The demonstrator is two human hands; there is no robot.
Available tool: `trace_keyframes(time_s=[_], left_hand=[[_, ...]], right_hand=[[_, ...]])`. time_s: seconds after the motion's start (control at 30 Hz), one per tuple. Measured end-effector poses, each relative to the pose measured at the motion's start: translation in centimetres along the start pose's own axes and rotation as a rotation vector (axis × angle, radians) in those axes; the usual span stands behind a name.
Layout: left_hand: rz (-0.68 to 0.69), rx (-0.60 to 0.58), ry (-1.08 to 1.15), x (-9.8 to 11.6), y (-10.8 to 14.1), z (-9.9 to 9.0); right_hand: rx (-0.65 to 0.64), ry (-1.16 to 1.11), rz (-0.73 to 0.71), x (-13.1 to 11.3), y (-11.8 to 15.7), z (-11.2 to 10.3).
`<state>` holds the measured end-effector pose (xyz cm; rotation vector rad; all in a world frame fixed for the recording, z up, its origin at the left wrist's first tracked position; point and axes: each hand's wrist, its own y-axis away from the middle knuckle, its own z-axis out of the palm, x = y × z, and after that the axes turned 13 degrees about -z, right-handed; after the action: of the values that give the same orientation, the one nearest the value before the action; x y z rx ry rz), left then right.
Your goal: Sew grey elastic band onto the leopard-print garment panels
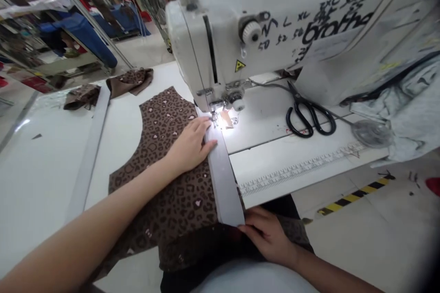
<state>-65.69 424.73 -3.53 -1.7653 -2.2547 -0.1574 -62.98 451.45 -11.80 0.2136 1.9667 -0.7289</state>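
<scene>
Brown leopard-print fabric (pixel 175 146) is spread on the white table (pixel 118 137) in front of me, with a pale grey strip (pixel 225 183) laid along its right side. The strip's far end reaches the lit presser foot (pixel 215 120) of the sewing machine (pixel 220 41), while nearly all its length lies on my side of the needle, so I judge this to be near the start of the run, with most of the strip left to pass under. I can't make out any finished stitching, and whether the needle is down in the cloth is too small to tell. My left hand (pixel 189 144) is laid flat, gripping nothing, its fingertips at the strip just before the foot and its palm over the print. My right hand (pixel 268 233) is down by the table's front edge, thumb and fingers pinching the strip's near corner. So the strip runs between my hands, and the fabric spreads mainly to the left of it, under my left forearm. The black scissors (pixel 307 116) lie well apart from both hands, right of the foot.
</scene>
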Motion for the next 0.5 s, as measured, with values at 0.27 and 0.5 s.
trace_keyframes(time_s=[0.27,0.5], left_hand=[[-0.053,-0.062,0.159,4.3,6.5,-0.2],[-0.01,-0.051,0.116,3.4,6.9,0.4]], right_hand=[[0.064,-0.048,-0.022,-1.2,0.7,-0.5],[0.043,-0.075,0.01,-1.8,0.9,-0.8]])
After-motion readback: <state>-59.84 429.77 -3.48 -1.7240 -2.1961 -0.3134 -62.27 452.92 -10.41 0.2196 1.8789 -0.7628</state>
